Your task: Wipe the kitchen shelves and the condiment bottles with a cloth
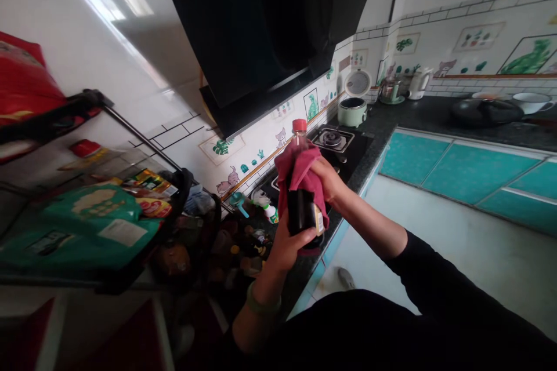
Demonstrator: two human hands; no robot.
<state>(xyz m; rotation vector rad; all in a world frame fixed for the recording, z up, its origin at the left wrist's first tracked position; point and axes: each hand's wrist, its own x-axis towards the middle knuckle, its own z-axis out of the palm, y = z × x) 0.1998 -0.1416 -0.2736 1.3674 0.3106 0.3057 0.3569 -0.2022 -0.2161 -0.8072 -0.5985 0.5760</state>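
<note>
A dark bottle [301, 211] with a red cap is held up, slightly tilted, in front of me over the counter edge. My left hand [290, 239] is closed round its lower part, the thumb across the front near a pale label. A dark pink cloth [308, 163] wraps the upper body of the bottle and hangs down its right side. My right hand [325, 178] is closed on that cloth and presses it against the bottle from the right. The right fingertips are partly hidden behind the cloth.
A gas stove [334, 140] lies behind the bottle, with a black range hood [270, 29] above. An open rice cooker [352, 111] stands in the corner. At left, a black rack [143, 139] holds packages, including a green bag [96, 226]. A black pan [485, 111] rests on the right counter.
</note>
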